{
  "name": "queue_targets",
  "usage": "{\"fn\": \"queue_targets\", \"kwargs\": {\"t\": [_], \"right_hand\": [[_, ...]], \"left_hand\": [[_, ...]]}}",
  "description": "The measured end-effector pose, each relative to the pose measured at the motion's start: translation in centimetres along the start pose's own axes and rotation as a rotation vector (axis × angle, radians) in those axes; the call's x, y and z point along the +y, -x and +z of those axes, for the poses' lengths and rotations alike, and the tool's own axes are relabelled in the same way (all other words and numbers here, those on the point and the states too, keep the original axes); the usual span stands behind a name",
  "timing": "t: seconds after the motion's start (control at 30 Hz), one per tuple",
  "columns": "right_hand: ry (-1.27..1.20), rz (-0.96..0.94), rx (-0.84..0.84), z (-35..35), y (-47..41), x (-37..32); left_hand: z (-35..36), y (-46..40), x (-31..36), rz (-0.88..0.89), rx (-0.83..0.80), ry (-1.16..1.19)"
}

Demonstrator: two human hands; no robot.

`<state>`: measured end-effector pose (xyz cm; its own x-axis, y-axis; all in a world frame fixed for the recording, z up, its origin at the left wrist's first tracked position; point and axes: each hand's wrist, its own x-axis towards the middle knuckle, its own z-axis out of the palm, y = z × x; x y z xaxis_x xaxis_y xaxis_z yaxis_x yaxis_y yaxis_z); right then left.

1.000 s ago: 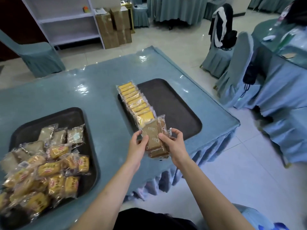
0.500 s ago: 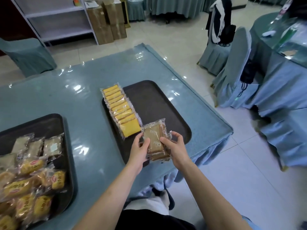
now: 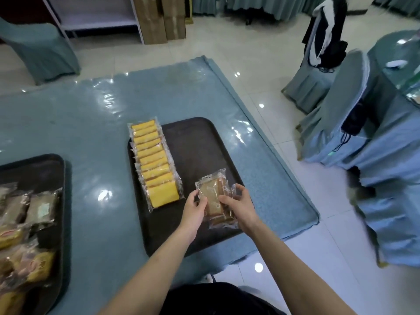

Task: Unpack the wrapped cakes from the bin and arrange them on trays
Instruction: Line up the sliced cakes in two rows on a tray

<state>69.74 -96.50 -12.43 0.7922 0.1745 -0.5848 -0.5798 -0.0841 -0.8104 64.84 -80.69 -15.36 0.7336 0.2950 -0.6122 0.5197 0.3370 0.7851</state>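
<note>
A small stack of brown wrapped cakes [image 3: 212, 196] is held over the near part of the dark tray [image 3: 200, 146]. My left hand [image 3: 195, 208] grips the stack's left side and my right hand [image 3: 238, 205] grips its right side, thumbs on top. Along the tray's left edge lies a neat overlapping row of yellow wrapped cakes [image 3: 154, 164]. A second dark tray [image 3: 54, 169] at the left holds a loose heap of yellow and brown wrapped cakes [image 3: 25, 223].
Both trays sit on a table with a glossy blue-green cover [image 3: 95, 123]; its right edge [image 3: 284, 169] drops to the tiled floor. Covered chairs [image 3: 354, 123] stand to the right, another chair [image 3: 43, 46] and cardboard boxes [image 3: 159, 19] at the back.
Both hands have carried the brown stack forward from the table's near edge to over the tray, right of the yellow row. My view has shifted right, pushing the left tray toward the frame edge.
</note>
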Motion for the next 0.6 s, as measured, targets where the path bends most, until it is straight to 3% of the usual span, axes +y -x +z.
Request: {"fn": "queue_targets", "kwargs": {"t": [0.3,0.6], "right_hand": [[0.172,0.068,-0.127,-1.5,-4.3,-1.0],[0.433,-0.026,-0.236,-3.3,-9.0,-4.8]], "left_hand": [[1.3,-3.2,-0.8,-0.022,0.089,-0.245],[3.6,-3.2,1.0,-0.065,0.258,-0.229]]}}
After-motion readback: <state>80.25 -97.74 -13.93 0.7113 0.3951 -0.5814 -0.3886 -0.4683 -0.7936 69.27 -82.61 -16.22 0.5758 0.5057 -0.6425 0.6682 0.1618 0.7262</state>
